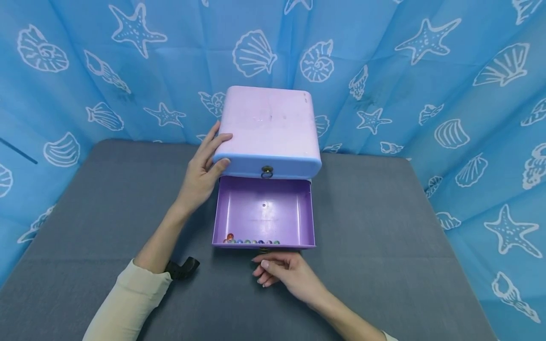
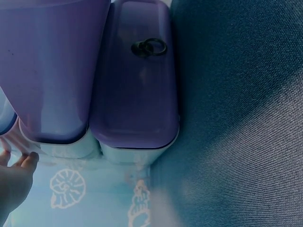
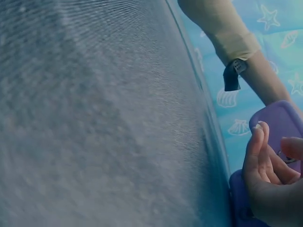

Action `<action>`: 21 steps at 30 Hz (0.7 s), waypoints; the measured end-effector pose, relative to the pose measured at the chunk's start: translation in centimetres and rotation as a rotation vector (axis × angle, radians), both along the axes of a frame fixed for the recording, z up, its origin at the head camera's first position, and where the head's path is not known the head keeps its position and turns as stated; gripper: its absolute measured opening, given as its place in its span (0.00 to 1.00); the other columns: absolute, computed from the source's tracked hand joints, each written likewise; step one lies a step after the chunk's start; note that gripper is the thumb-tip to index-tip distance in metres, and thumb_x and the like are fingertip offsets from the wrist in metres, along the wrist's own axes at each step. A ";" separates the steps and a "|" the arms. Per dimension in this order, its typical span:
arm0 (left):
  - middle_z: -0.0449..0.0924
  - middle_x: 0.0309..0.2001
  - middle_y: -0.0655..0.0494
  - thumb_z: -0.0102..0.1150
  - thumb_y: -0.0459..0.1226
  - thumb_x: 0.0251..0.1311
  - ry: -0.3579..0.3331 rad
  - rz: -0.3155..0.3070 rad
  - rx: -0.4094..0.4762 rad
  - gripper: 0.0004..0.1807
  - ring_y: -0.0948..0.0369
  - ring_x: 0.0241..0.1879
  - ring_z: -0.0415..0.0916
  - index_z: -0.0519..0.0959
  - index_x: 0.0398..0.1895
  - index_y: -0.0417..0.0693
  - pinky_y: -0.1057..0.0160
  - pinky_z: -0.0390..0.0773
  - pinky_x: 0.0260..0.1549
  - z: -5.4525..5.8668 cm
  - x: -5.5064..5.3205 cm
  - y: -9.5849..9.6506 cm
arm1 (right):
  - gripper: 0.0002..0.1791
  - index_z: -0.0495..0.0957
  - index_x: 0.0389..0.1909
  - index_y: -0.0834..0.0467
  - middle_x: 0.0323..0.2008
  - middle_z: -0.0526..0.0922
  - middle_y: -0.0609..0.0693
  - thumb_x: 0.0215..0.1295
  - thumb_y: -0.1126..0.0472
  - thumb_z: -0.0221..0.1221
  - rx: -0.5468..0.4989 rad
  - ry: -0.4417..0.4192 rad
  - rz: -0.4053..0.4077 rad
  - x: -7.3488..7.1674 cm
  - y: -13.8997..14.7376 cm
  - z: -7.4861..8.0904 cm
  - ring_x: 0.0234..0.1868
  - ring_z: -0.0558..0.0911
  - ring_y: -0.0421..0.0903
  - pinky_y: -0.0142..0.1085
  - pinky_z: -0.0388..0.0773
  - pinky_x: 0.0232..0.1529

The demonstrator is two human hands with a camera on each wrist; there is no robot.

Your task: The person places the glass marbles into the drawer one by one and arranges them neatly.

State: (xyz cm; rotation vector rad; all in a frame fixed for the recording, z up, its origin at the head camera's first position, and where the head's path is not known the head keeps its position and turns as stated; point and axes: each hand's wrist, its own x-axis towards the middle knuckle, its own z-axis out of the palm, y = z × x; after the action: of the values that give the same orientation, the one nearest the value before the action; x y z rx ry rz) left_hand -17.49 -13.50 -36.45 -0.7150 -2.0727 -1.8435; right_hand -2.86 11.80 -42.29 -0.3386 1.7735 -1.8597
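Observation:
A small chest of drawers with a pale pink top stands at the back of the grey table. Its blue top drawer is closed. Below, a purple drawer is pulled out, with several coloured marbles lined up along its front wall. My left hand rests with spread fingers against the chest's left side and front corner. Just under the drawer's front ring pull is my right hand, fingers loosely bent and thumb apart from them in the right wrist view.
A lower purple drawer with a ring pull sits closed beneath the extended one. Behind the grey table hangs a blue curtain with white shells and starfish. A black strap device is on my left wrist.

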 end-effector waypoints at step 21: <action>0.47 0.79 0.63 0.53 0.33 0.72 0.000 -0.009 0.018 0.25 0.58 0.76 0.50 0.69 0.71 0.47 0.59 0.67 0.67 0.0 0.1 0.0 | 0.18 0.81 0.37 0.75 0.32 0.85 0.65 0.74 0.60 0.57 0.024 0.065 -0.128 -0.1 -1.2 -0.8 0.27 0.84 0.39 0.37 0.85 0.33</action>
State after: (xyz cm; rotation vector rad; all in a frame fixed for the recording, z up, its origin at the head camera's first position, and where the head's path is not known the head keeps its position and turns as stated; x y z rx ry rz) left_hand -17.41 -13.47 -36.50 -0.7210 -2.0534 -1.8648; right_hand -2.96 10.60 -43.12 -0.2851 1.8995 -1.9327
